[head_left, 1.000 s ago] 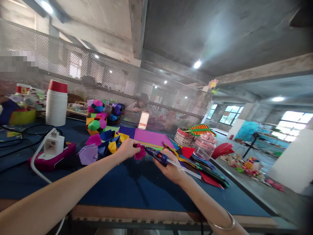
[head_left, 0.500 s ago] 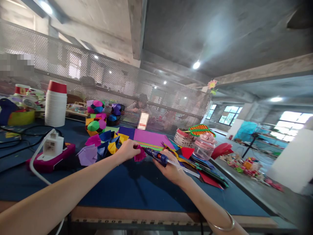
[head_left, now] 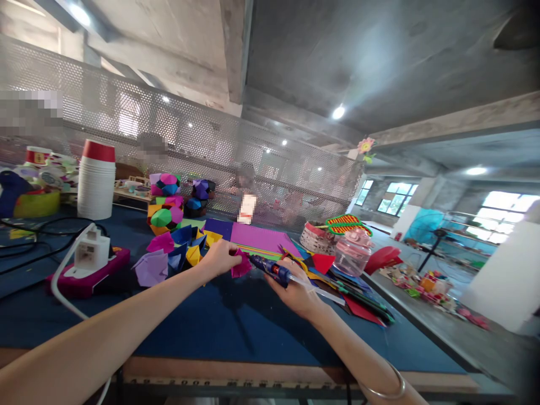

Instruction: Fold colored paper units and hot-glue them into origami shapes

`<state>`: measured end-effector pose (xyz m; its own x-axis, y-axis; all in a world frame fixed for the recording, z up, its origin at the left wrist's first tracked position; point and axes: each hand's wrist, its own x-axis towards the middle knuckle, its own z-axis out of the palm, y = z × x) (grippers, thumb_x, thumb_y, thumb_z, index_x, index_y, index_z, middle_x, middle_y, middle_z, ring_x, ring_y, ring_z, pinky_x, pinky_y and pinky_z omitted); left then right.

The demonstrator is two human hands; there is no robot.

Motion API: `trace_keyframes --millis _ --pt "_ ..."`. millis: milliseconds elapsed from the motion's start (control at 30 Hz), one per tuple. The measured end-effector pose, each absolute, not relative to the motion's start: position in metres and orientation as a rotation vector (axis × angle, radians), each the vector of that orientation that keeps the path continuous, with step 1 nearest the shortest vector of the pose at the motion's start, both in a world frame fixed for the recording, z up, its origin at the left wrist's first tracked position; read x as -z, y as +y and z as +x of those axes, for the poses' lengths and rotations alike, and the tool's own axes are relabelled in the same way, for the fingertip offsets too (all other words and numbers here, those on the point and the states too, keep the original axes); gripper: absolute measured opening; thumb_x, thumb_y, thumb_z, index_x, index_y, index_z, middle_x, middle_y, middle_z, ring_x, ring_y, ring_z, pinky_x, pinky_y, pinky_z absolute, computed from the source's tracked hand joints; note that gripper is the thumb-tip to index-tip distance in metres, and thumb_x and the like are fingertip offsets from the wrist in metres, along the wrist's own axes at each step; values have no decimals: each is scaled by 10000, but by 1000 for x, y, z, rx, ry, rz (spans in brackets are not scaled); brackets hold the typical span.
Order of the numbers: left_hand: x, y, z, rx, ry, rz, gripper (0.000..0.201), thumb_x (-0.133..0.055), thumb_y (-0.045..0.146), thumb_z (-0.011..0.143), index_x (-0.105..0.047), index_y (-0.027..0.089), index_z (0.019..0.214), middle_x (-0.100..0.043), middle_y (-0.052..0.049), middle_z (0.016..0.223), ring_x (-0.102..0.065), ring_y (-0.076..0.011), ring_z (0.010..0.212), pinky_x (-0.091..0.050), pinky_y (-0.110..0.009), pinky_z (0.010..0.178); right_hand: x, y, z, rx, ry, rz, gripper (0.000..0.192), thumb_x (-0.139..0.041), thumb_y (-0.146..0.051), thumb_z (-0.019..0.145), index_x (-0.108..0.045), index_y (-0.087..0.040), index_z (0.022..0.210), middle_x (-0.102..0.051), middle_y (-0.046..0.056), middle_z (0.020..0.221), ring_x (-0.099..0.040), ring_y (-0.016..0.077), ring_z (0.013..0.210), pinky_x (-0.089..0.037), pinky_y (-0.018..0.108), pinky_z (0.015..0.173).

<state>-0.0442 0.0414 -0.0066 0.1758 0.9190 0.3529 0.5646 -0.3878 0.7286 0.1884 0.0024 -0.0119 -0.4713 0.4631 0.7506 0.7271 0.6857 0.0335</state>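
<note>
Nearest, over the blue bench (head_left: 236,332), the left hand (head_left: 219,257) pinches a magenta folded paper piece (head_left: 241,264) while the right hand (head_left: 295,289) is wrapped around a glue gun (head_left: 270,268) whose nozzle points at that piece — the two almost touch mid-bench. To the left lie loose folded papers (head_left: 177,247) and a white plug block (head_left: 91,251) on a magenta box (head_left: 86,275); to the right, coloured paper sheets (head_left: 337,281) and a pink jar (head_left: 353,251). Farther back stand a stack of paper cups (head_left: 97,180), paper balls (head_left: 166,202) and a perforated metal screen (head_left: 236,163); no writing is readable.
</note>
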Motion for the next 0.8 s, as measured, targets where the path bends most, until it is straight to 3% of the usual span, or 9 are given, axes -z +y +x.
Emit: trace_keyframes --millis 533,800 --pt "6 43 -46 -1105 1399 2063 183 -516 282 648 -628 144 607 -502 28 509 -424 -109 529 -289 -230 519 10 2 189 416 -2160 -900 206 -552 -374 851 -612 -186 911 -628 70 809 -587 205 766 -504 336 707" --pt "2 42 -46 -1135 1415 2074 187 -498 293 652 -554 148 547 -412 44 484 -378 -97 522 -255 -226 507 8 0 190 398 -2176 -968 204 -538 -385 855 -619 -202 894 -616 58 794 -587 200 757 -490 325 695"
